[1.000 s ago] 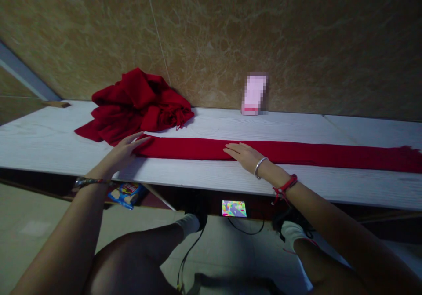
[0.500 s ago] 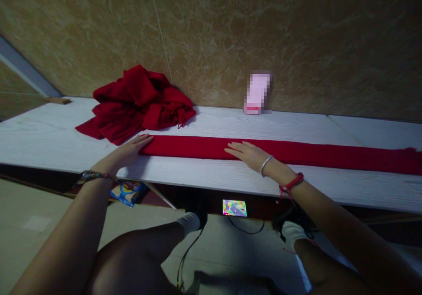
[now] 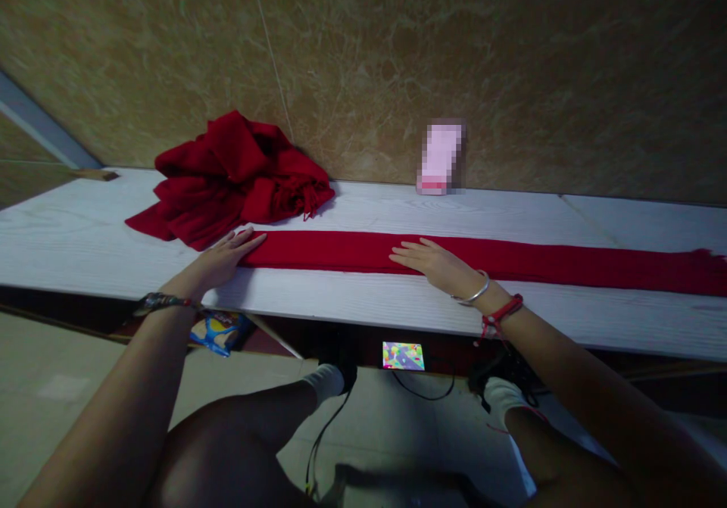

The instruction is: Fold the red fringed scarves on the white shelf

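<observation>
A red scarf (image 3: 335,251) lies as a long flat strip across the white wood-grain table, with fringe at its right end. At the strip's left end rests my left hand (image 3: 223,259), fingers stretched out, the fingertips over the edge of the cloth. My right hand (image 3: 435,263) lies flat on the strip near its middle, fingers extended and holding nothing. Just behind my left hand is a crumpled heap of red fringed cloth (image 3: 238,179), apart from the flat strip at its right side.
A pixelated pink object (image 3: 441,157) stands at the back against the marbled wall (image 3: 363,61). Below the table (image 3: 318,296) are a blue snack packet (image 3: 219,332), a lit phone screen (image 3: 403,356) and a black cable (image 3: 325,425). A small wooden block (image 3: 94,175) sits back left.
Both hands stay on the scarf with almost no movement. The silver bangle on my right wrist has slid a little toward the forearm. The view has shifted slightly.
</observation>
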Demonstrator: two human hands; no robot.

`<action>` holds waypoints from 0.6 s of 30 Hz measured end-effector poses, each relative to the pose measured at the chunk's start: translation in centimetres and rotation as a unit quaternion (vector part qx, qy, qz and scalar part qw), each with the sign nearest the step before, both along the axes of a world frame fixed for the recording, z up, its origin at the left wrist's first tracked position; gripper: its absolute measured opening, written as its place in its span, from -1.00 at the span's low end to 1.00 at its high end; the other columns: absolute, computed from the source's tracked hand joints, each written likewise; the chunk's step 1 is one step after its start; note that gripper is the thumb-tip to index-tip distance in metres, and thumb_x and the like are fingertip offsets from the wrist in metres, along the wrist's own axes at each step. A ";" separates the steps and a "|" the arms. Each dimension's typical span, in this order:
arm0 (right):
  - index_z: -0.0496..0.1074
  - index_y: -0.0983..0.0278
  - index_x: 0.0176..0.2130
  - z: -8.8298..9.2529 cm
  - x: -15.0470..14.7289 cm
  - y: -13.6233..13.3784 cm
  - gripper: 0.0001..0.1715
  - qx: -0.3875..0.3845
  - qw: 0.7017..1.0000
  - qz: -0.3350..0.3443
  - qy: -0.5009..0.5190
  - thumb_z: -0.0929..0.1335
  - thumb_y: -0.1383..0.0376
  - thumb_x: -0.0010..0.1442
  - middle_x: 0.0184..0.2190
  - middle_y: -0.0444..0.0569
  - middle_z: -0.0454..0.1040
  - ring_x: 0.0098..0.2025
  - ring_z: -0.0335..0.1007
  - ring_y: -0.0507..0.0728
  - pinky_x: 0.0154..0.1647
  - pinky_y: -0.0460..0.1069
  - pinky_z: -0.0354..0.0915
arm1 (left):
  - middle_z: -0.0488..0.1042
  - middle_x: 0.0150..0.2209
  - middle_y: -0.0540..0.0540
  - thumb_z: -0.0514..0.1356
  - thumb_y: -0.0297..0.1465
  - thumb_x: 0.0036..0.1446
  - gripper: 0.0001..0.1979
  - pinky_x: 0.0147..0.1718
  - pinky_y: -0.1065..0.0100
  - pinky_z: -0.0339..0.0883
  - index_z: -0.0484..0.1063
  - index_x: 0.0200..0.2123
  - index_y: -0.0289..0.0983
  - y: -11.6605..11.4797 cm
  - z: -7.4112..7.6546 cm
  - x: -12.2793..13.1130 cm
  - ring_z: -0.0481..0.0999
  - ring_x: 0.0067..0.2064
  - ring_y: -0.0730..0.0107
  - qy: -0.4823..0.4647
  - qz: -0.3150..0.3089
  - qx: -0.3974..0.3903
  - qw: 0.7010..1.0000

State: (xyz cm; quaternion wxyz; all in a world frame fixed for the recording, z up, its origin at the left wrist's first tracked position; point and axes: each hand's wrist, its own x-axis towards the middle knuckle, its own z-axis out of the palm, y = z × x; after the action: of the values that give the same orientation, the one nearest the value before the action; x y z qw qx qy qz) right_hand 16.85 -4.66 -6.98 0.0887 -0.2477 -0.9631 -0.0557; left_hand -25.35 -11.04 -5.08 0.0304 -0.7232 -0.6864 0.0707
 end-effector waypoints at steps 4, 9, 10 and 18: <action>0.24 0.14 0.18 -0.1 0.3 -0.1 -0.23 -0.028 0.999 0.002 0.017 0.11 0.66 0.09 0.17 -0.10 0.31 0.25 0.10 0.07 0.20 0.18 0.12 | -0.04 0.31 -0.31 -0.10 -0.70 -0.08 -0.27 0.22 0.25 -0.05 0.10 0.24 -0.43 0.0 0.6 0.2 -0.03 0.30 0.15 -0.013 0.016 -0.016 1.000; 0.20 0.17 0.20 0.0 0.2 -0.1 -0.28 -0.074 0.995 -0.015 0.068 0.09 0.62 0.14 0.19 -0.07 0.28 0.24 0.12 0.04 0.23 0.16 0.10 | -0.03 0.31 -0.32 -0.08 -0.66 -0.15 -0.25 0.22 0.28 -0.05 0.14 0.22 -0.48 -0.3 0.6 -0.1 0.00 0.30 0.21 -0.059 0.028 0.001 0.998; 0.20 0.16 0.20 0.0 0.1 -0.2 -0.29 -0.080 0.994 -0.017 0.074 0.09 0.61 0.15 0.19 -0.08 0.28 0.23 0.12 0.04 0.23 0.15 0.10 | -0.03 0.31 -0.31 -0.08 -0.66 -0.16 -0.25 0.22 0.29 -0.06 0.14 0.22 -0.48 -0.3 0.5 -0.3 0.00 0.30 0.22 -0.064 0.029 0.003 0.998; 0.24 0.18 0.18 0.2 0.2 -0.7 -0.30 -0.052 0.998 -0.009 0.018 0.11 0.61 0.14 0.19 -0.07 0.28 0.24 0.11 0.07 0.23 0.17 0.08 | -0.05 0.32 -0.22 -0.02 -0.67 -0.19 -0.18 0.20 0.07 0.02 0.09 0.25 -0.34 -0.2 0.8 -0.3 -0.02 0.30 -0.01 -0.032 0.041 -0.018 0.998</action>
State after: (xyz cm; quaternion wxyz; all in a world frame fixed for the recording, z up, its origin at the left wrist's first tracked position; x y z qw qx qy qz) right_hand 17.08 -5.38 -6.75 0.0921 -0.2616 -0.9608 -0.0022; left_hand -25.66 -11.27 -4.31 -0.0077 -0.6964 -0.7150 0.0607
